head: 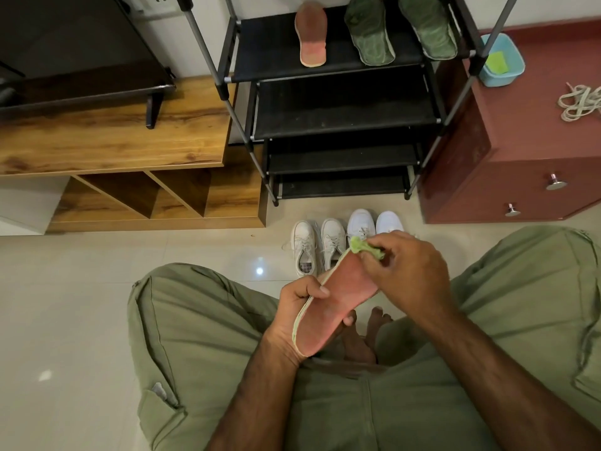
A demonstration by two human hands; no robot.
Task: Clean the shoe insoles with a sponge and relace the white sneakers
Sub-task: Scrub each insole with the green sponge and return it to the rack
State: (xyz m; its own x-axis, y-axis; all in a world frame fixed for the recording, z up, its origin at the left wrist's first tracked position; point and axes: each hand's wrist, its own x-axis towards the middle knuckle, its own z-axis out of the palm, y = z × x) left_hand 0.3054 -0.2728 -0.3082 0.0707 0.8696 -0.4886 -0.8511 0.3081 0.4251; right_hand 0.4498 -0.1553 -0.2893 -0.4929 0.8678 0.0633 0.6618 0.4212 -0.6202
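Observation:
A pink insole [331, 304] with a pale edge is tilted over my lap. My left hand [297, 307] grips its left edge, thumb on top. A crumpled green sponge [366, 249] is pinched in my right hand [409, 271] and pressed against the insole's toe end. Two pairs of white sneakers stand on the floor beyond: a laced pair [318, 244] on the left and a pair [374, 222] partly hidden behind my right hand. On the shoe rack's top shelf lie another pink insole [311, 34] and two green insoles [398, 27].
The black shoe rack [341, 102] stands straight ahead. On its left is a wooden TV unit [113, 138], on its right a maroon drawer cabinet [507, 164] carrying a blue tub [502, 58] and a bundle of white laces [580, 102]. I sit on a pale tiled floor [81, 304].

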